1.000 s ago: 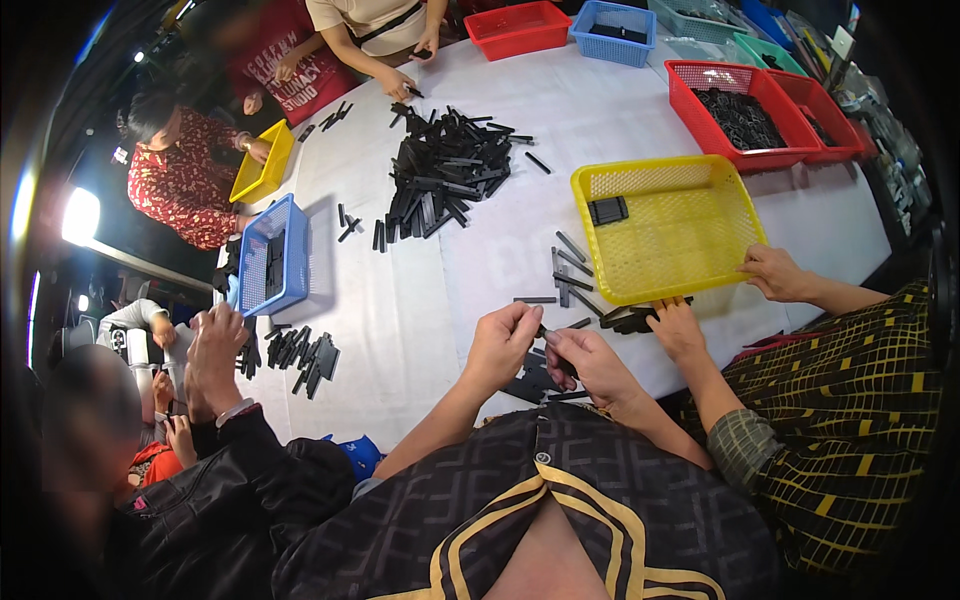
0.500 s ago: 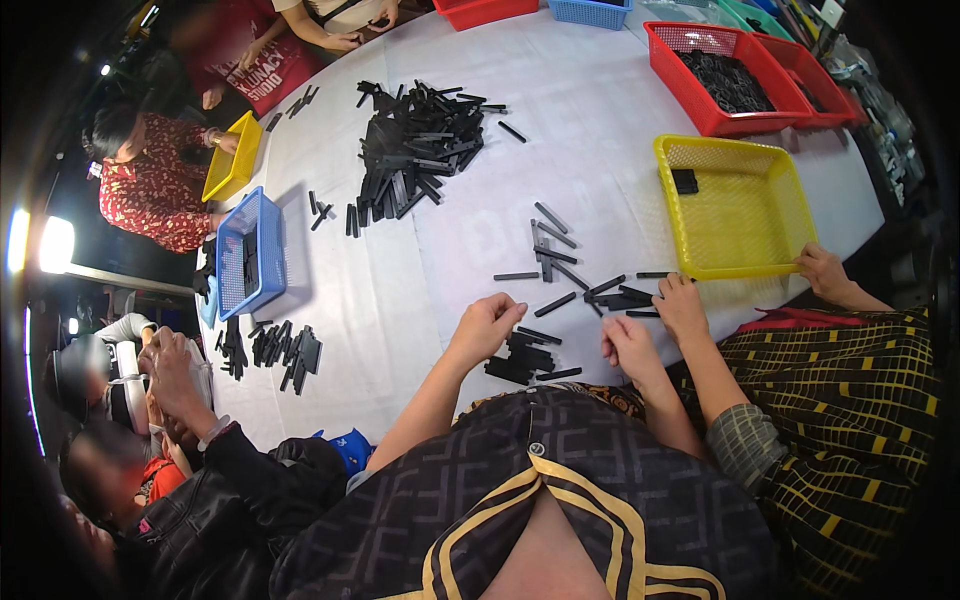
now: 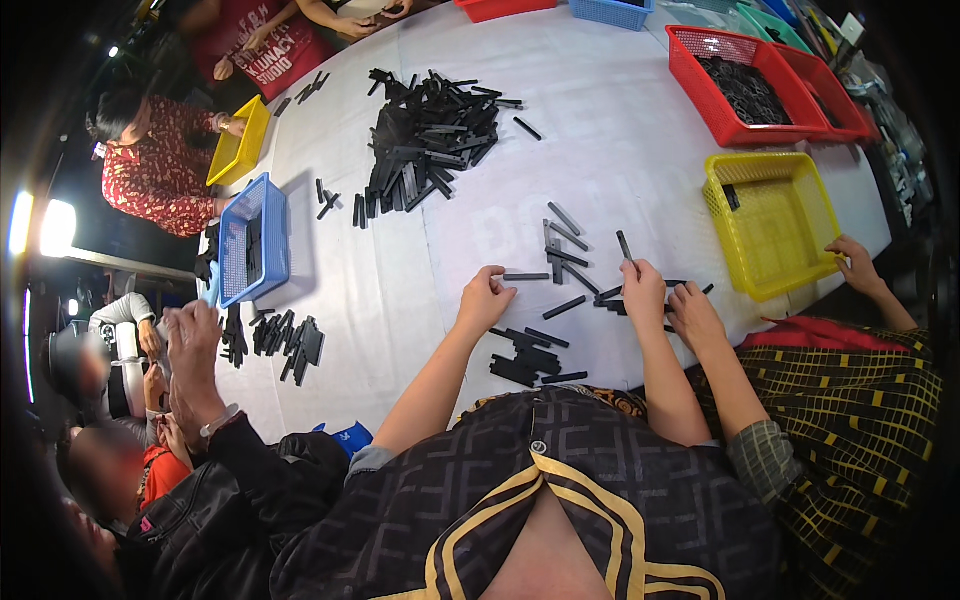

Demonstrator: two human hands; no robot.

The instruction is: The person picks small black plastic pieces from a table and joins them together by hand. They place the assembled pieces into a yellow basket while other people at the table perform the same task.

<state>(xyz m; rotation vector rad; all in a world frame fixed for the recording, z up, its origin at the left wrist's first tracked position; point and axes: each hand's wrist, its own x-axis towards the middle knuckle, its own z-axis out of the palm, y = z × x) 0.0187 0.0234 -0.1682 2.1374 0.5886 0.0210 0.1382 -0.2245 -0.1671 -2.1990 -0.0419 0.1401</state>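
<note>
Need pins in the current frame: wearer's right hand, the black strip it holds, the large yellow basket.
Right hand (image 3: 645, 289): head view, back of the hand.
Black strip (image 3: 623, 245): head view, middle of the part protruding from the fingers.
Large yellow basket (image 3: 788, 225): head view, bare mesh floor.

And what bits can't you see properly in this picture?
All in the head view:
Black strip: its lower end is hidden by the right hand.
Left hand: too small to tell whether it grips the other strip beside it.
Big black pile: bottom pieces are covered by those on top.
Far red basket: the top edge cuts it off.
</note>
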